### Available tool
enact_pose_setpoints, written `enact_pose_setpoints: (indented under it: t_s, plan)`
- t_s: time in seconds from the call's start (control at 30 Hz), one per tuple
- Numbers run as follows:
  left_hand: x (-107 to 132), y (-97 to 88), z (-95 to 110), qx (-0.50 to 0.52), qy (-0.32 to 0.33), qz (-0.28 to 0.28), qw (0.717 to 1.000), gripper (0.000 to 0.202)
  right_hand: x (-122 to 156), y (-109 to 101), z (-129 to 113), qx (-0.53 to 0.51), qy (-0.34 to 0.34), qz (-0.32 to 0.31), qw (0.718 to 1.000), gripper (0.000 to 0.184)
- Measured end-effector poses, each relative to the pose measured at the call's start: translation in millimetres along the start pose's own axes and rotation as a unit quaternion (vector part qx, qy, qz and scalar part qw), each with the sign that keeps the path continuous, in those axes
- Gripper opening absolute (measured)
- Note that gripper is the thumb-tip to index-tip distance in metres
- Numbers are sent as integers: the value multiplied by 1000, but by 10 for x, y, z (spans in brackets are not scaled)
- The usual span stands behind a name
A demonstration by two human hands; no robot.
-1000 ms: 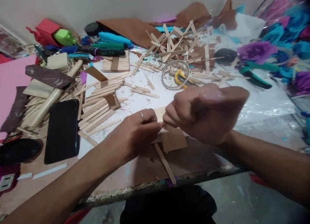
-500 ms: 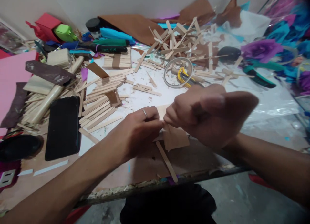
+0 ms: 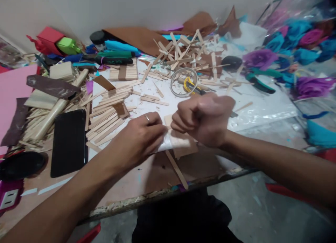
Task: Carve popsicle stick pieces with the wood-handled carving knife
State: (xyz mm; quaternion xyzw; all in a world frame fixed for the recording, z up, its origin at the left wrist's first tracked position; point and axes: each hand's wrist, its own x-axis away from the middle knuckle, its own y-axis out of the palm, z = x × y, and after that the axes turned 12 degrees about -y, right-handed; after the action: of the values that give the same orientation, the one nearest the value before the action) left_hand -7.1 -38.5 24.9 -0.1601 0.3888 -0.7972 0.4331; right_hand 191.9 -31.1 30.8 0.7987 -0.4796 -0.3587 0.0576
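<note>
Near the front edge of the table my left hand (image 3: 143,139), a ring on one finger, is closed with its fingertips pinched together. My right hand (image 3: 202,120) is curled into a fist just beside it, knuckles toward the left fingertips. What either hand grips is hidden by the fingers. Under and between them lies a tan sheet piece (image 3: 186,150), with a pale, shiny strip (image 3: 168,144) by the left fingers. One popsicle stick (image 3: 177,169) points from there toward the table edge.
Left of my hands are a pile of popsicle sticks (image 3: 106,125) and a black phone (image 3: 69,143). Beyond them lie a tape roll (image 3: 172,85), a yellow cutter (image 3: 189,86) and a tangle of joined sticks (image 3: 181,52). Paper flowers (image 3: 259,59) and pliers (image 3: 262,83) are at right.
My right hand has rolled and come down from its raised, blurred pose, closer to the table. More of the tan piece shows. The left hand stays pinched; the camera view has shifted slightly.
</note>
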Motion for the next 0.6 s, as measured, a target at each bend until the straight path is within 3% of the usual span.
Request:
enact_pose_setpoints:
  t_s: [0.13,0.3,0.47,0.6]
  plan:
    - [-15,-58,-4,-110,73,39,990,17,-44,0,31,-19,9,-4,1000,69]
    - [1,26,39,-95,171,-27,980,28,-51,-26,40,-17,23,7,1000,67]
    - [12,81,58,-38,141,-55,988,23,-88,-19,-76,-18,-12,-42,999,61]
    - [51,136,-31,-47,116,-24,992,26,-131,76,-405,52,3,6,999,71]
